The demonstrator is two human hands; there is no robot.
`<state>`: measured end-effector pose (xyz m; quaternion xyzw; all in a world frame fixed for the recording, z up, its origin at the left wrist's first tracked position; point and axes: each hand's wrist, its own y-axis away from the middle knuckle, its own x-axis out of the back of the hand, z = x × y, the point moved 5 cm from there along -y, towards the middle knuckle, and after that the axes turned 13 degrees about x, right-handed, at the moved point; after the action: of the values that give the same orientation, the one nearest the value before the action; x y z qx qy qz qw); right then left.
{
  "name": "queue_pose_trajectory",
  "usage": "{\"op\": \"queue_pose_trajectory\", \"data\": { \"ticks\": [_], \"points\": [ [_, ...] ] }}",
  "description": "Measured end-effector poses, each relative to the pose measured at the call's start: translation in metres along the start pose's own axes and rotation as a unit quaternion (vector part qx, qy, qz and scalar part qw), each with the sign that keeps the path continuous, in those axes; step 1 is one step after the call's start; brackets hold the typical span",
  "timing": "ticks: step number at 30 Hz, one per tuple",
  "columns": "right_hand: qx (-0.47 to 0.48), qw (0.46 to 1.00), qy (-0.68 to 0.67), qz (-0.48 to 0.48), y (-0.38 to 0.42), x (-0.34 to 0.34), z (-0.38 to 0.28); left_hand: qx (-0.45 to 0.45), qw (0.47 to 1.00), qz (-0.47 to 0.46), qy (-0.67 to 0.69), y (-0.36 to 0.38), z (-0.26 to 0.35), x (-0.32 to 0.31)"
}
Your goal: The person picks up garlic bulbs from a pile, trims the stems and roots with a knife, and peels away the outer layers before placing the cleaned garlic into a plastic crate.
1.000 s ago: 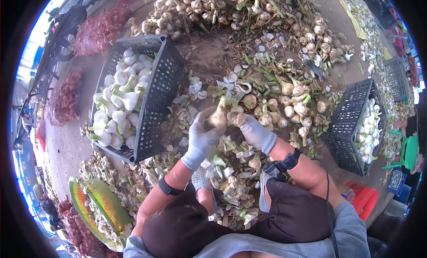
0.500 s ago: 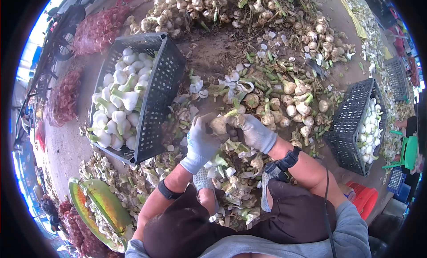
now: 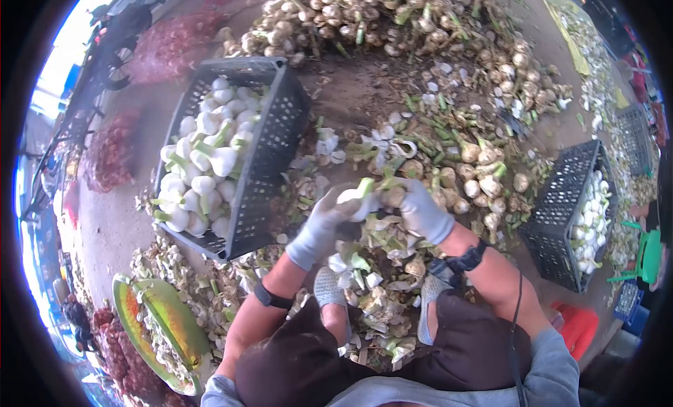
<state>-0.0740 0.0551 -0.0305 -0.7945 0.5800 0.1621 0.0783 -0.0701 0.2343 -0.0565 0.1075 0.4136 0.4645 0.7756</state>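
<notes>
In front of my knees, my left hand (image 3: 319, 223) in a pale glove is closed around a garlic bulb (image 3: 363, 202) with a short green stem. White flesh-side layers show on the bulb. My right hand (image 3: 424, 212), gloved too, is pressed up against its right side. Brownish outer garlic skin (image 3: 394, 195) sits at the fingertips of that hand; motion blurs this spot. Unpeeled garlic bulbs (image 3: 471, 186) lie on the ground beyond my right hand. Below both hands, loose peelings (image 3: 382, 295) are scattered between my feet.
A black crate (image 3: 242, 228) of white garlic stands at the left, and another black crate (image 3: 554, 218) at the right. A large garlic heap (image 3: 392, 21) lies ahead. Red net sacks (image 3: 172, 49), a green stool (image 3: 648, 256) and a cut green-orange container (image 3: 175, 312) are around.
The bulb in my hands now shows a white surface where it was brownish before. My right hand has shifted slightly right, and the whole view has moved a little.
</notes>
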Motion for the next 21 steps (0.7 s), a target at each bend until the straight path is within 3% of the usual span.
{"op": "queue_pose_trajectory", "data": {
  "ticks": [1, 2, 3, 4, 5, 6, 8, 9, 11, 12, 14, 16, 18, 20, 21],
  "points": [
    [0.045, 0.994, 0.102, -0.02, -0.004, 0.006, 0.002, -0.025, 0.995, 0.065, -0.077, 0.008, 0.012, -0.011],
    [0.099, 0.993, 0.057, 0.002, -0.002, 0.004, 0.008, -0.115, 0.948, 0.157, -0.251, 0.013, 0.023, -0.014],
    [0.083, 0.995, 0.058, 0.009, -0.002, -0.002, 0.01, -0.192, 0.865, 0.228, -0.404, 0.02, 0.032, -0.014],
    [0.067, 0.996, 0.061, 0.019, -0.003, -0.006, 0.01, -0.26, 0.747, 0.285, -0.542, 0.024, 0.038, -0.02],
    [0.065, 0.996, 0.061, 0.018, -0.005, -0.008, 0.01, -0.235, 0.708, 0.343, -0.571, 0.022, 0.035, -0.02],
    [0.074, 0.992, 0.099, 0.008, -0.006, -0.01, 0.008, -0.232, 0.711, 0.339, -0.57, 0.023, 0.033, -0.021],
    [0.078, 0.986, 0.143, 0.013, -0.008, -0.008, 0.005, -0.288, 0.656, 0.345, -0.606, 0.028, 0.036, -0.026],
    [0.107, 0.973, 0.202, -0.013, -0.01, -0.01, 0.002, -0.337, 0.662, 0.318, -0.588, 0.036, 0.043, -0.034],
    [0.216, 0.933, 0.288, -0.017, -0.013, -0.01, 0.015, -0.291, 0.767, 0.301, -0.487, 0.035, 0.041, -0.025],
    [0.214, 0.932, 0.291, -0.011, -0.014, -0.01, 0.009, -0.253, 0.812, 0.285, -0.442, 0.031, 0.039, -0.018],
    [0.266, 0.816, 0.513, -0.024, -0.016, -0.012, -0.01, -0.282, 0.804, 0.253, -0.458, 0.034, 0.043, -0.014],
    [0.239, 0.815, 0.528, 0.01, -0.03, 0.009, -0.017, -0.304, 0.827, 0.195, -0.43, 0.033, 0.044, -0.008],
    [0.295, 0.783, 0.547, 0.016, -0.041, 0.025, -0.028, -0.295, 0.843, 0.178, -0.413, 0.035, 0.045, -0.004],
    [0.226, 0.844, 0.48, 0.076, -0.043, 0.051, -0.047, -0.2, 0.897, 0.133, -0.372, 0.036, 0.042, 0.007],
    [0.248, 0.829, 0.493, 0.097, -0.044, 0.065, -0.051, -0.244, 0.915, 0.078, -0.312, 0.033, 0.037, 0.015]
  ]
}}
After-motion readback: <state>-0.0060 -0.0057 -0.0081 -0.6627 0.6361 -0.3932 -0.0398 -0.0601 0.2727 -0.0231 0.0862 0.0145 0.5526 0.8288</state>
